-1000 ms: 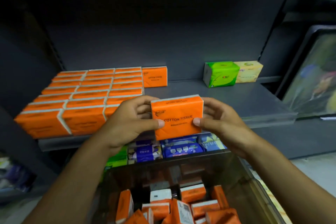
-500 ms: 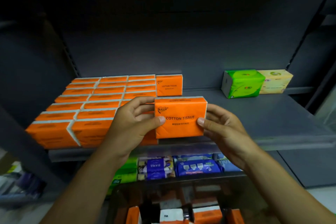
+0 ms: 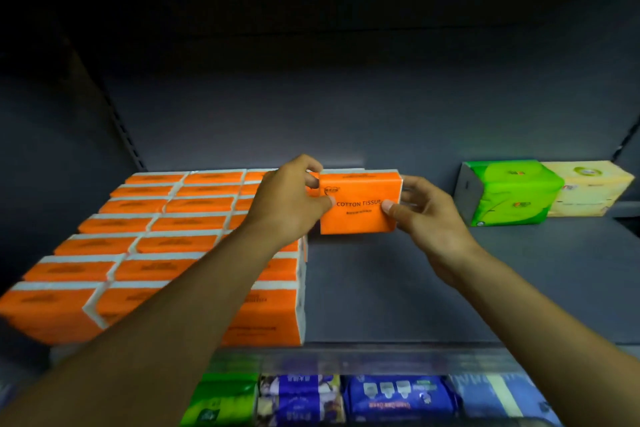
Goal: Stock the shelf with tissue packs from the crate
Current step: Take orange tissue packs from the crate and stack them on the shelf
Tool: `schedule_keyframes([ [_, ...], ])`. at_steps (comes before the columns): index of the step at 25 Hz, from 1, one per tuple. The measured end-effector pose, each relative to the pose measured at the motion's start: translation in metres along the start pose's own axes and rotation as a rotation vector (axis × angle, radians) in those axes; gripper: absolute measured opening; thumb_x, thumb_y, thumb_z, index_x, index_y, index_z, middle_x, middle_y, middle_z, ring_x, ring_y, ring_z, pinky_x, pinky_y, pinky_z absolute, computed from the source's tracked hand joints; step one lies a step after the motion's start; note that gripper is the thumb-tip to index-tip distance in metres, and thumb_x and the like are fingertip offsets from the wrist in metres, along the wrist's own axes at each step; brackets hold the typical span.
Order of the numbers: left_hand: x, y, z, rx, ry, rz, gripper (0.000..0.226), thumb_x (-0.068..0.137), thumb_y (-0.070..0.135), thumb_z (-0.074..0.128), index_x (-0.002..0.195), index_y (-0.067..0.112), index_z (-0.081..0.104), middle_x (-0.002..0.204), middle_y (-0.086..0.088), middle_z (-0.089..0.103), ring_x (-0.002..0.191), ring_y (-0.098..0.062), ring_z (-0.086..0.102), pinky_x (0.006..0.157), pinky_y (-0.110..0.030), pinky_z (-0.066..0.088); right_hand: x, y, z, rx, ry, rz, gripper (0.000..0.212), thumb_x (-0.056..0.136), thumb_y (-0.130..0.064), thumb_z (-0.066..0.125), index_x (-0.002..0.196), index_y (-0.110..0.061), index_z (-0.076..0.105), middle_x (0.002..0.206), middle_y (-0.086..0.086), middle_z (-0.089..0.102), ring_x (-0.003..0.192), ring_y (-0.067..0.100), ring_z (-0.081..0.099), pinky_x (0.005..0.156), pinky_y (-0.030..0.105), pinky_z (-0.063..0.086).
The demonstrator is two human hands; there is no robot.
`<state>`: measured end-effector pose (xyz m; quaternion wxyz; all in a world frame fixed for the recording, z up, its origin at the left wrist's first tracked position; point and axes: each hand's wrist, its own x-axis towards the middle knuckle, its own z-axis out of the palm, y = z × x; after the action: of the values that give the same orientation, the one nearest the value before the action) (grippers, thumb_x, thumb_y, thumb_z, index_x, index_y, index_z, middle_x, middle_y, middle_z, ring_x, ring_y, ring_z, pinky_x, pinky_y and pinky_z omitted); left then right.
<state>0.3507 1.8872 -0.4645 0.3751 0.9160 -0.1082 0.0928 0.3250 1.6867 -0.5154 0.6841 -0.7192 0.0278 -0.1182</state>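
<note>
An orange tissue pack labelled COTTON TISSUE stands upright at the back of the grey shelf. My left hand grips its left end and my right hand grips its right end, thumbs on the front face. The pack stands at the right of the stocked rows of orange packs, which fill the shelf's left part in three columns. Just behind the held pack, only the white top edge of another pack shows. The crate is out of view.
A green tissue pack and a pale yellow one sit at the shelf's back right. Bare shelf lies between them and the orange rows. Below the shelf edge are green and blue packs.
Both hands carried the orange pack up from over the crate and back into the shelf, to the spot right of the rows. The view rose, and the crate dropped out of sight.
</note>
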Motion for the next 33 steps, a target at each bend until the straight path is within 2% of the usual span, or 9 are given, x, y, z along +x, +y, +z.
schedule_keyframes([
  [4, 0.035, -0.017, 0.016, 0.184, -0.014, -0.007, 0.041, 0.078, 0.024, 0.08, 0.116, 0.017, 0.063, 0.107, 0.0, 0.07, 0.098, -0.019, 0.065, 0.079, -0.024, 0.045, 0.035, 0.024, 0.013, -0.075, 0.015, 0.041, 0.035, 0.09, -0.002, 0.066, 0.122, -0.015, 0.06, 0.114, 0.012, 0.068, 0.099, 0.024, 0.067, 0.085, 0.037, 0.058],
  [7, 0.052, -0.029, 0.023, 0.272, -0.015, -0.002, 0.031, 0.076, 0.023, 0.08, 0.103, 0.012, 0.068, 0.1, -0.005, 0.07, 0.096, -0.024, 0.065, 0.083, -0.034, 0.053, 0.048, 0.034, 0.026, -0.109, 0.02, 0.038, 0.032, 0.09, -0.001, 0.065, 0.116, -0.018, 0.058, 0.106, 0.005, 0.067, 0.088, 0.016, 0.064, 0.074, 0.024, 0.056],
  [11, 0.065, -0.039, 0.03, 0.414, 0.043, 0.052, 0.037, 0.076, 0.026, 0.079, 0.11, 0.013, 0.07, 0.113, -0.008, 0.062, 0.11, -0.027, 0.056, 0.094, -0.036, 0.045, 0.056, 0.046, 0.038, -0.135, 0.044, 0.018, 0.031, 0.09, 0.0, 0.064, 0.114, -0.019, 0.056, 0.095, -0.009, 0.062, 0.081, 0.006, 0.06, 0.069, 0.014, 0.051],
  [14, 0.069, -0.045, 0.036, 0.435, 0.044, 0.05, 0.044, 0.076, 0.027, 0.081, 0.116, 0.016, 0.068, 0.118, -0.005, 0.061, 0.114, -0.027, 0.054, 0.095, -0.037, 0.046, 0.058, 0.056, 0.042, -0.182, 0.08, 0.015, 0.031, 0.089, 0.001, 0.065, 0.109, -0.019, 0.054, 0.094, -0.009, 0.063, 0.084, 0.007, 0.063, 0.071, 0.013, 0.05],
  [20, 0.068, -0.048, 0.04, 0.501, 0.064, 0.051, 0.041, 0.078, 0.031, 0.079, 0.116, 0.02, 0.067, 0.119, -0.003, 0.062, 0.114, -0.027, 0.052, 0.093, -0.038, 0.047, 0.061, 0.059, 0.04, -0.325, 0.092, 0.055, 0.028, 0.09, -0.011, 0.068, 0.108, -0.027, 0.053, 0.092, -0.01, 0.064, 0.083, 0.002, 0.063, 0.084, 0.027, 0.054],
  [23, 0.065, -0.043, 0.038, 0.53, 0.051, 0.05, 0.041, 0.079, 0.03, 0.077, 0.118, 0.02, 0.066, 0.12, -0.005, 0.061, 0.116, -0.028, 0.05, 0.093, -0.038, 0.046, 0.057, 0.052, 0.035, -0.439, 0.063, 0.074, 0.047, 0.087, -0.021, 0.072, 0.128, -0.023, 0.05, 0.122, 0.0, 0.061, 0.11, 0.017, 0.061, 0.099, 0.04, 0.05],
  [26, 0.059, -0.033, 0.031, 0.476, 0.029, 0.046, 0.044, 0.079, 0.027, 0.077, 0.12, 0.02, 0.065, 0.122, -0.007, 0.059, 0.117, -0.029, 0.05, 0.095, -0.036, 0.044, 0.046, 0.034, 0.024, -0.513, 0.152, -0.004, 0.062, 0.083, -0.024, 0.076, 0.137, -0.022, 0.046, 0.128, 0.004, 0.054, 0.116, 0.019, 0.054, 0.101, 0.037, 0.047],
  [29, 0.034, -0.006, 0.023, 0.289, 0.096, 0.128, 0.037, 0.079, 0.025, 0.075, 0.115, 0.021, 0.067, 0.119, -0.005, 0.061, 0.115, -0.027, 0.054, 0.096, -0.03, 0.041, 0.018, 0.008, 0.009, -0.475, 0.237, -0.15, 0.049, 0.082, -0.02, 0.075, 0.126, -0.021, 0.054, 0.116, 0.002, 0.059, 0.104, 0.013, 0.057, 0.091, 0.033, 0.05],
  [33, -0.044, 0.038, 0.01, 0.065, 0.2, 0.339, 0.024, 0.078, 0.02, 0.073, 0.102, 0.019, 0.071, 0.102, 0.004, 0.067, 0.097, -0.015, 0.062, 0.087, -0.024, 0.045, -0.056, -0.017, -0.029, -0.542, 0.245, -0.332, 0.036, 0.081, -0.019, 0.075, 0.115, -0.022, 0.062, 0.11, -0.003, 0.059, 0.097, 0.008, 0.058, 0.08, 0.033, 0.055],
])
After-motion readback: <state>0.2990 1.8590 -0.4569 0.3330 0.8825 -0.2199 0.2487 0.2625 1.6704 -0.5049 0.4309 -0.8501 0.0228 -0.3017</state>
